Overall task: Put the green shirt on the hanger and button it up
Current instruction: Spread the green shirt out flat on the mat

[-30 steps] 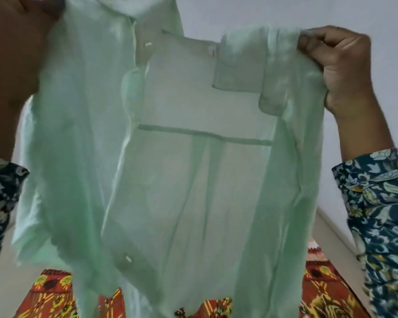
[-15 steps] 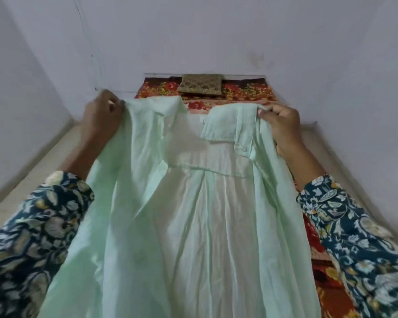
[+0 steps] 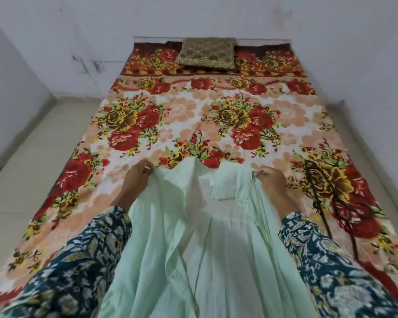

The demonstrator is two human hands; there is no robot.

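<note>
Both hands are holding the green shirt by its shoulders, front hanging open, over the near end of the bed; left hand is pinching the left edge beside the collar with curled fingers; right hand is pinching the right edge likewise. What looks like a thin dark hanger is lying on the bed's floral blanket right of the shirt, apart from it; a brown cushion is sitting at the far end.
</note>
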